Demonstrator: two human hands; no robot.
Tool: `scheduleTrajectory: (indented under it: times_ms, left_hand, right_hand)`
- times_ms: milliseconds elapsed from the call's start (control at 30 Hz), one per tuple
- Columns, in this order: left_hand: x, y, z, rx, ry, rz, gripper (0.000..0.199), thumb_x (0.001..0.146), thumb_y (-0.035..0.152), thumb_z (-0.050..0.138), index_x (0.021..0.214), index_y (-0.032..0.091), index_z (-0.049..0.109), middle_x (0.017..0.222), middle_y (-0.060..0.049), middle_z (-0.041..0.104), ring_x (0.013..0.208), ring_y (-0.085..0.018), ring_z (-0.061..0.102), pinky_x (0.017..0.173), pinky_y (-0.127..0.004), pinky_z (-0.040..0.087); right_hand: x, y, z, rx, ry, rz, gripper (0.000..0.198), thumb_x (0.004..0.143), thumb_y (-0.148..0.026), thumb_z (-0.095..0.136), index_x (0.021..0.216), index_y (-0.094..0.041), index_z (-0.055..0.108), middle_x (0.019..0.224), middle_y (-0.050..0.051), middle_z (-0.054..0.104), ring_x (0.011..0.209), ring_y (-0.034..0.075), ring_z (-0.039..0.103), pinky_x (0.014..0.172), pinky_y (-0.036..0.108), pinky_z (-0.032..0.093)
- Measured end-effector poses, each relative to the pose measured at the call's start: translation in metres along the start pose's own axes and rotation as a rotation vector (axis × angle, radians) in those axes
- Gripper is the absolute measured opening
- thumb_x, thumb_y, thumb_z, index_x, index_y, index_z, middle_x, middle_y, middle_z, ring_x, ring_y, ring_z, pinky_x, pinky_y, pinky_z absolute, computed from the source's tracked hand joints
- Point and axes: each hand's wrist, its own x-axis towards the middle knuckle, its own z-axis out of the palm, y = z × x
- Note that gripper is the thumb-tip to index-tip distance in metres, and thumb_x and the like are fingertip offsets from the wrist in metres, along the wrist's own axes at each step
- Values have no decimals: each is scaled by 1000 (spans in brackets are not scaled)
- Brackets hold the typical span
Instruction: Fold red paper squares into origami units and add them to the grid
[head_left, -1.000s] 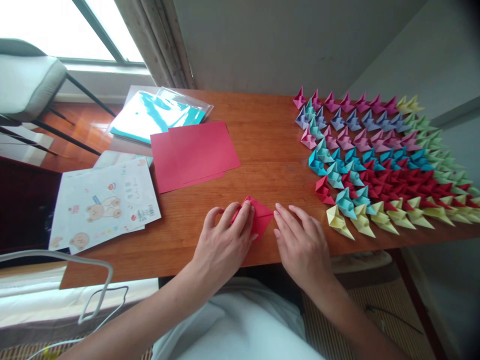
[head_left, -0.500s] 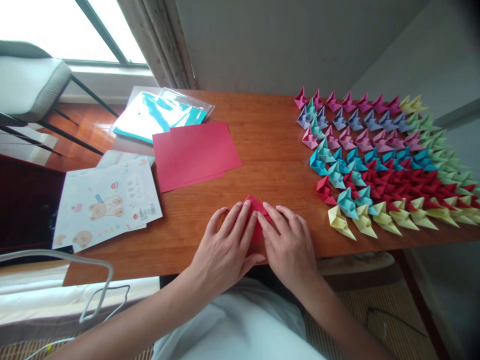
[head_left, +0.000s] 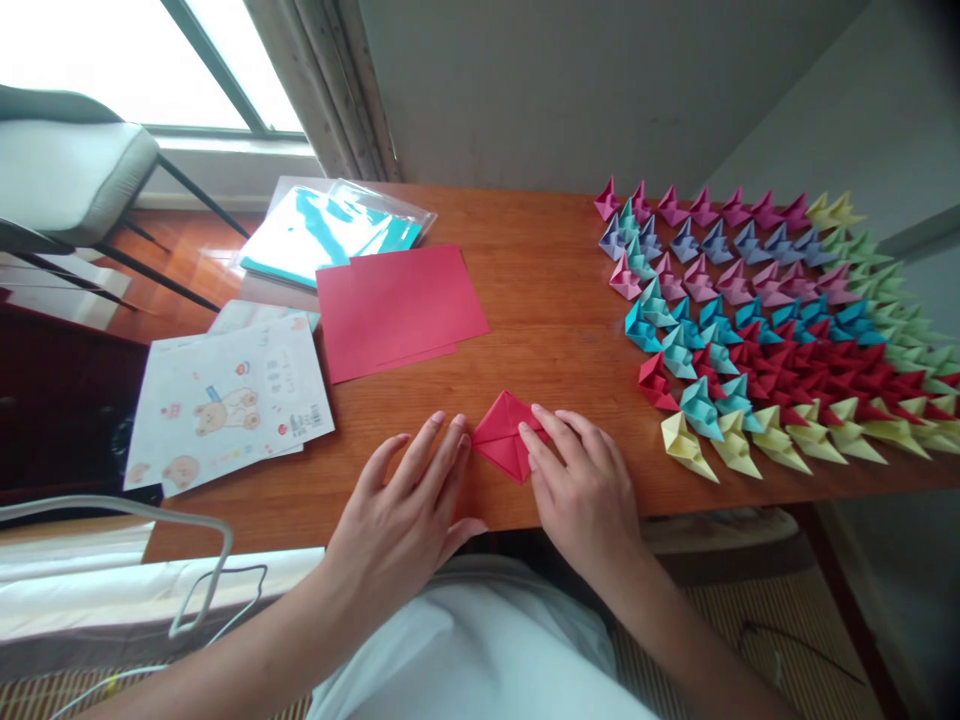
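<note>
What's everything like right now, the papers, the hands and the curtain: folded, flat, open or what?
Small red paper: folded into a diamond
Left hand: open, palm down
Right hand: fingertips on the diamond's right side
Big red sheets: flat, overlapping
Paper shapes: folded, in rows
Plastic packet: lying flat; can't tell if sealed
Curtain: bunched beside the window
</note>
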Motion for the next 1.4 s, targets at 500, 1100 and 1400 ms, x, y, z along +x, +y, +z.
scheduleTrajectory:
  times_ms: [500, 1100, 1400]
  left_hand:
    - [38, -5, 17, -396, 135, -272, 21, 98, 22, 51, 113, 19, 64, 113, -9, 70, 102, -25, 63, 91, -40, 50]
    - [50, 3, 10, -781, 141, -291, 12, 94, 21, 57, 102, 21, 66, 104, -7, 72, 95, -19, 68, 84, -31, 54]
    - [58, 4, 1, -1265, 65, -408, 12, 87, 28, 70, 95, 18, 72, 85, -4, 75, 75, -15, 66, 71, -24, 53]
  right_hand:
    - [23, 16, 9, 230, 186, 183, 22, 92, -24, 61, 113, -20, 67, 112, 12, 68, 107, 29, 60, 94, 47, 51]
    - [20, 17, -10, 838, 178, 342, 15, 94, -23, 60, 107, -24, 66, 110, 7, 75, 103, 22, 71, 93, 38, 58]
    - [27, 6, -28, 821, 102, 193, 36, 93, -20, 59, 128, -29, 60, 127, 6, 69, 112, 21, 68, 98, 38, 57]
